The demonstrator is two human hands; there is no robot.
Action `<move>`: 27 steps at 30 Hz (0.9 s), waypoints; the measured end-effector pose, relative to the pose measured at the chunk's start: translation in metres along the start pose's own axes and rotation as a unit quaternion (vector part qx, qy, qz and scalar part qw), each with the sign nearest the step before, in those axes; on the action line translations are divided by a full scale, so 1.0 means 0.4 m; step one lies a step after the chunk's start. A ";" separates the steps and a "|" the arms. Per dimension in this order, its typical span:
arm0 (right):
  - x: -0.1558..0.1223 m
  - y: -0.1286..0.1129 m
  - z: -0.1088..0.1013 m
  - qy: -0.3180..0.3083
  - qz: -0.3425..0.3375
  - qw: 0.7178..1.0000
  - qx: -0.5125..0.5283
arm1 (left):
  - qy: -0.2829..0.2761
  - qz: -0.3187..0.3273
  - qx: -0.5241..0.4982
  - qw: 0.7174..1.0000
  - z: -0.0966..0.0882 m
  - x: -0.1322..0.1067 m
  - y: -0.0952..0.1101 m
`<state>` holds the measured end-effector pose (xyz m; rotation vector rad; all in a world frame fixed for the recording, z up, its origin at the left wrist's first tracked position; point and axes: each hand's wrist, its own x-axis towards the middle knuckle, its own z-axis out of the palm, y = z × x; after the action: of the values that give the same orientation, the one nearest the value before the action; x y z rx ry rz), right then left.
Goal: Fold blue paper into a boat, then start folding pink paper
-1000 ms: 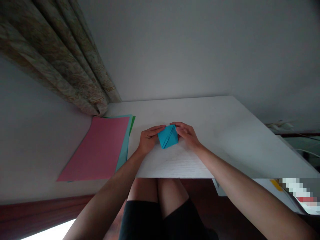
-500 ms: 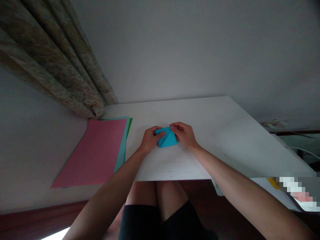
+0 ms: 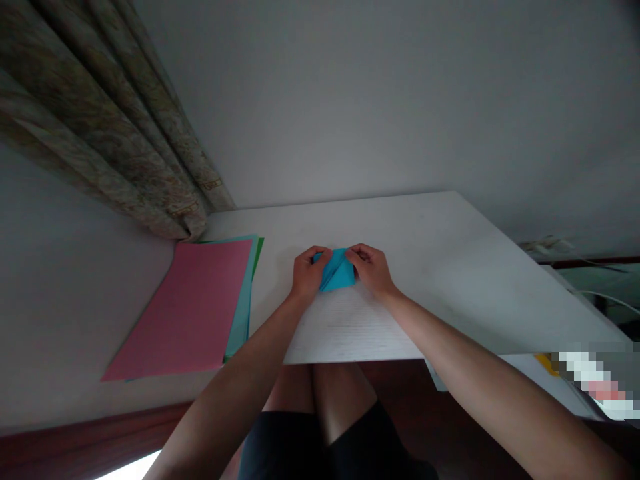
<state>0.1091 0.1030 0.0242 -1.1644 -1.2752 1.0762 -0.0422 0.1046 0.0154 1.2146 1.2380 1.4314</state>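
Note:
A small folded piece of blue paper (image 3: 336,272) lies on the white table (image 3: 450,267), near its front middle. My left hand (image 3: 307,275) pinches the paper's left side with curled fingers. My right hand (image 3: 371,269) grips the paper's right side, fingers bent over its top edge. Both hands rest on the tabletop, and the paper between them shows diagonal creases.
A stack of coloured sheets with a pink sheet (image 3: 193,307) on top lies to the left, with blue and green edges showing beneath. A patterned curtain (image 3: 100,127) hangs at the upper left. Cables (image 3: 575,250) lie beyond the table's right edge.
Both hands have closed in on the blue paper. The left fingers, stretched along its edge a second ago, now curl and pinch its left side. The paper looks narrower.

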 end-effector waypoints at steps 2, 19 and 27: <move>-0.001 -0.002 0.001 0.000 0.001 1.000 0.005 | 0.005 0.006 -0.003 1.000 -0.002 -0.001 0.001; 0.000 0.005 -0.011 -0.040 -0.041 0.998 -0.013 | -0.098 -0.142 -0.171 0.970 -0.024 -0.004 0.018; -0.008 -0.015 -0.006 -0.094 -0.036 0.995 -0.025 | -0.210 -0.152 -0.102 0.960 -0.038 -0.008 0.041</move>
<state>0.1111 0.0991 0.0299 -1.0647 -1.4855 1.1268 -0.0570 0.0971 0.0307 1.0635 0.9099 0.9844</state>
